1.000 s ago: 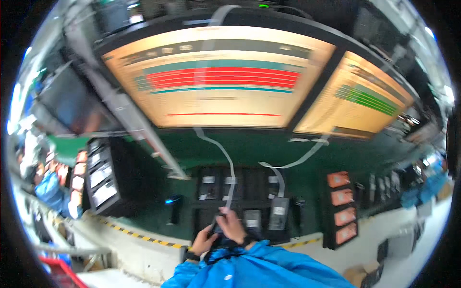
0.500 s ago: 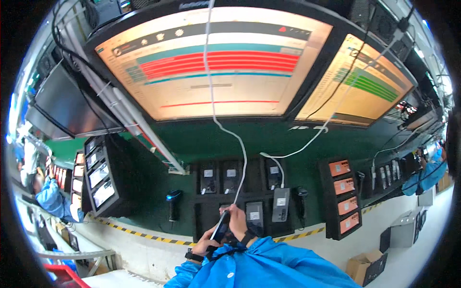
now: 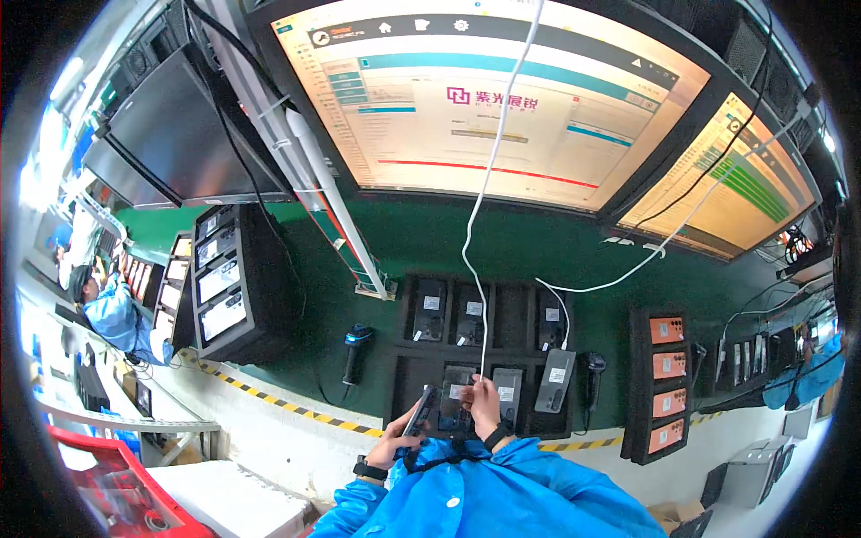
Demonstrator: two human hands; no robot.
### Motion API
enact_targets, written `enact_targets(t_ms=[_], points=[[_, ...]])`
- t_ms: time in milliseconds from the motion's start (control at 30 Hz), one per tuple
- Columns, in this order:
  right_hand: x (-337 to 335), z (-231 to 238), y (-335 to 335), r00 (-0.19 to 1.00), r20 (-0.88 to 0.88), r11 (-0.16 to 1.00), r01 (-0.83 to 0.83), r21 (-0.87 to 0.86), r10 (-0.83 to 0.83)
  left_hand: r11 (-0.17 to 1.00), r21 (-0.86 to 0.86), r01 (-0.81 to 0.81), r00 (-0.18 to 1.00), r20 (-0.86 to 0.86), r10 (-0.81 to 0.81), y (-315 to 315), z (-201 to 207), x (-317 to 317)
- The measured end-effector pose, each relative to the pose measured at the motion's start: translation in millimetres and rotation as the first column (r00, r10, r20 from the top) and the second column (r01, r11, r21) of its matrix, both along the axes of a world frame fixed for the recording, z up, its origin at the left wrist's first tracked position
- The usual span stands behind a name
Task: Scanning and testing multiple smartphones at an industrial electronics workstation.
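Observation:
Low over the front of a black foam tray [image 3: 408,366], my left hand [image 3: 393,445] is closed around a dark smartphone [image 3: 418,414], held tilted. To its right, my right hand [image 3: 484,405] pinches the lower end of a white cable [image 3: 473,260], which hangs down across the monitor. A gap separates this hand from the held phone. Behind my hands, the tray's compartments hold several dark phones [image 3: 429,309], each with a white label. A grey phone [image 3: 554,380] lies on the tray's right part, with a second white cable [image 3: 567,327] running to its upper end.
Handheld scanners stand left [image 3: 355,354] and right [image 3: 592,381] of the tray. Further right is a rack of orange phones [image 3: 667,366]; at left, a black phone rack [image 3: 242,291]. A white post [image 3: 345,215] rises beside the large monitor [image 3: 484,108]. Co-workers in blue sit at both sides.
My right hand, with the white cable, has moved right, away from the phone in my left hand. Red rows on the large monitor are replaced by a logo. The view has shifted.

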State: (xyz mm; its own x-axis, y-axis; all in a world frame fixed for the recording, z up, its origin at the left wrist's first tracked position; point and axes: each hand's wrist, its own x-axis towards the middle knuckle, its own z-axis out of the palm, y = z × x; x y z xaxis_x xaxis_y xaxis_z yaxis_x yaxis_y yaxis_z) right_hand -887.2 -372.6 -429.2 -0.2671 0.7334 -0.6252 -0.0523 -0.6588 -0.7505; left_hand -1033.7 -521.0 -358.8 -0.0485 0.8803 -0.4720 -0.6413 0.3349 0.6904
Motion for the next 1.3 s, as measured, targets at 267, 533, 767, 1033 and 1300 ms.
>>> enact_targets(t_ms=[267, 533, 767, 1033, 1300], points=[[-1.7, -3.4, -13.1, 0.862, 0.026, 0.841, -0.5, 0.206, 0.506, 0.984, 0.18, -0.004, 0.999, 0.05, -0.005, 21.2, 17.0, 7.4], [24.1, 45.9, -4.1, 0.89, -0.317, 0.909, -0.389, -0.15, 0.329, 0.993, 0.114, 0.016, 0.607, -0.791, 0.081, 55.3, -16.6, 40.9], [43.4, -2.5, -2.2, 0.961, -0.126, 0.969, -0.244, 0.024, 0.245, 0.975, 0.178, 0.131, 0.605, -0.794, 0.064, 59.6, -22.9, 55.0], [47.9, -14.2, -4.1, 0.962, -0.248, 0.981, -0.151, -0.12, 0.118, 0.999, 0.046, -0.008, 0.883, -0.468, 0.029, 48.3, -35.0, 51.6], [32.5, 5.6, 3.7, 0.871, -0.3, 0.907, -0.42, -0.041, 0.389, 0.995, 0.011, -0.098, 0.942, -0.322, 0.096, 41.7, -77.0, 50.5]])
